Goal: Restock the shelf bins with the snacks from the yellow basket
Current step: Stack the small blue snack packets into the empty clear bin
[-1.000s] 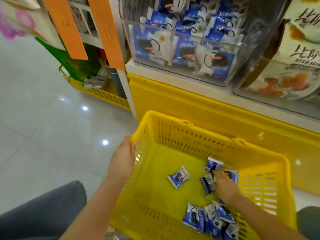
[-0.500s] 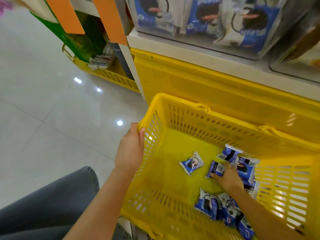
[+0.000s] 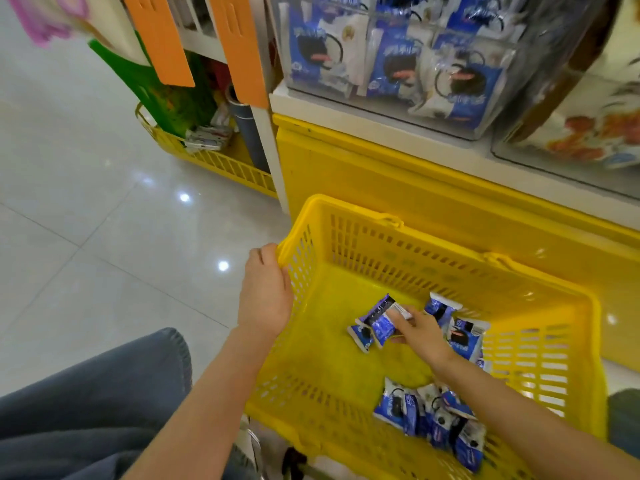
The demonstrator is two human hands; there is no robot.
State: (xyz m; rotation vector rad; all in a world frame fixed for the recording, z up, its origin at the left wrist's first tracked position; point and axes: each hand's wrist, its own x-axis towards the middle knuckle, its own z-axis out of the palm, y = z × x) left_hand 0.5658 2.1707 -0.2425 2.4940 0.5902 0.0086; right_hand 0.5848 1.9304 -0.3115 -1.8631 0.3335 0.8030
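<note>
A yellow basket (image 3: 363, 237) sits in front of me with several blue-and-white snack packets (image 3: 433, 417) on its floor. My left hand (image 3: 266, 292) grips the basket's left rim. Inside the basket, my right hand (image 3: 420, 332) pinches a couple of blue snack packets (image 3: 379, 318), lifted a little off the floor above another packet (image 3: 362, 336). Two more packets (image 3: 464, 337) lie just right of that hand. Above, a clear shelf bin (image 3: 398, 64) holds the same blue snacks.
A yellow shelf base (image 3: 398, 174) runs behind the basket. A second clear bin (image 3: 595, 123) with orange-printed bags is at the right. Another yellow basket (image 3: 214, 161) stands on the tiled floor (image 3: 86, 209) at the left, under orange tags (image 3: 162, 39). My grey-trousered knee (image 3: 86, 403) is bottom left.
My right hand has gathered packets from the basket floor and lifted them slightly. The view has tilted back up toward the shelf bin. My left hand keeps its hold on the rim.
</note>
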